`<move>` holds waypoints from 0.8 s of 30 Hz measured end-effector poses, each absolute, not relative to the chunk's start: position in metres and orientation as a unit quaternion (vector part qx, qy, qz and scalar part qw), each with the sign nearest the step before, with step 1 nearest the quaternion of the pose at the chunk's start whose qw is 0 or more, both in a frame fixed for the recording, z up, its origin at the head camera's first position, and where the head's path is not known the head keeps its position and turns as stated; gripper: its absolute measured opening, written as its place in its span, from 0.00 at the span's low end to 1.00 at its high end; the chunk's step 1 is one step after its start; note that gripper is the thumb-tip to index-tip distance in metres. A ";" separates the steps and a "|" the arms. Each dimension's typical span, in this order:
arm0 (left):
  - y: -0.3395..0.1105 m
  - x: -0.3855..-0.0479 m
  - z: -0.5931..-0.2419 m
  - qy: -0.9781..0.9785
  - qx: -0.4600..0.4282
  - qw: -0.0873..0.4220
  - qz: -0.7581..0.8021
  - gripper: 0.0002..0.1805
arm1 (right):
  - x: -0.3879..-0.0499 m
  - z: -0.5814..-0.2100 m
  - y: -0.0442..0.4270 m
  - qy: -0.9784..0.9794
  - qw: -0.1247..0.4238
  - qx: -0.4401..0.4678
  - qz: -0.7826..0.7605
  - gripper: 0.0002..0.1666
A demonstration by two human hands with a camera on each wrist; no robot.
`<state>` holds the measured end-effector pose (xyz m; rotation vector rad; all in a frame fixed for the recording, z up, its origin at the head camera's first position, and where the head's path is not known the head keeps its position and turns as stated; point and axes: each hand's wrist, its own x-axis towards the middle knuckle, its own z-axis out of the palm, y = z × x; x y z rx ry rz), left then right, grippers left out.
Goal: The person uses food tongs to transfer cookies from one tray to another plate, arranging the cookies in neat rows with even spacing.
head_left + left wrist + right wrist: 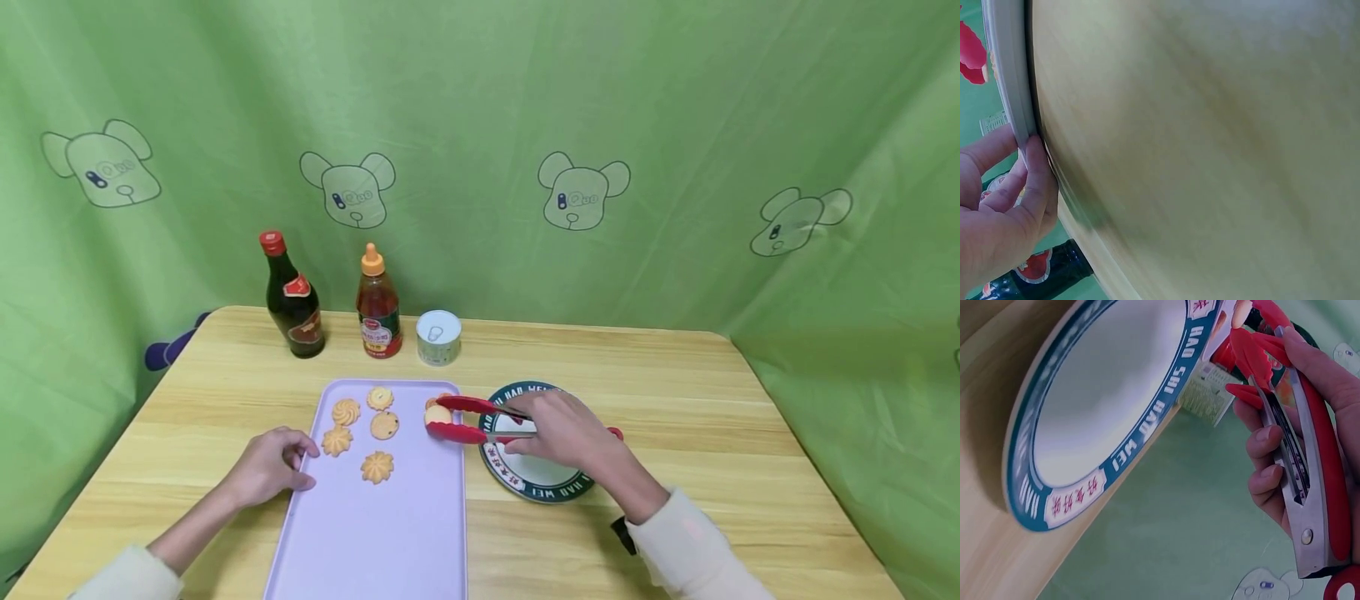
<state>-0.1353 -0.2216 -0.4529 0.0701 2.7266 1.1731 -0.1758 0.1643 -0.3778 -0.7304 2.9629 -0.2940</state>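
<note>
My right hand grips red-tipped metal tongs above the plate. Between the tong tips sits a round cookie over the tray's right edge, with another cookie partly hidden behind it. In the right wrist view, fingers curl round the tong handles. My left hand holds the left rim of the lilac tray between thumb and fingers. Several cookies lie on the tray's far half. Under my right hand, the plate has a dark green lettered rim and a white middle.
Behind the tray stand a dark bottle with a red cap, a sauce bottle with an orange cap and a small can. A green curtain hangs behind the wooden table.
</note>
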 end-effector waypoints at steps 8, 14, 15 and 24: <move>-0.221 -0.135 -0.451 0.913 0.020 0.086 0.398 0.17 | -0.176 -0.371 0.194 0.970 0.038 -0.219 -0.103 0.36; -0.221 -0.135 -0.452 0.913 0.018 0.090 0.397 0.18 | -0.175 -0.371 0.220 0.974 0.025 -0.201 -0.100 0.38; -0.221 -0.135 -0.452 0.913 0.017 0.090 0.397 0.18 | -0.175 -0.371 0.225 0.975 0.021 -0.198 -0.099 0.37; -0.220 -0.135 -0.452 0.914 0.021 0.089 0.394 0.18 | -0.169 -0.373 0.254 0.976 0.003 -0.190 -0.104 0.35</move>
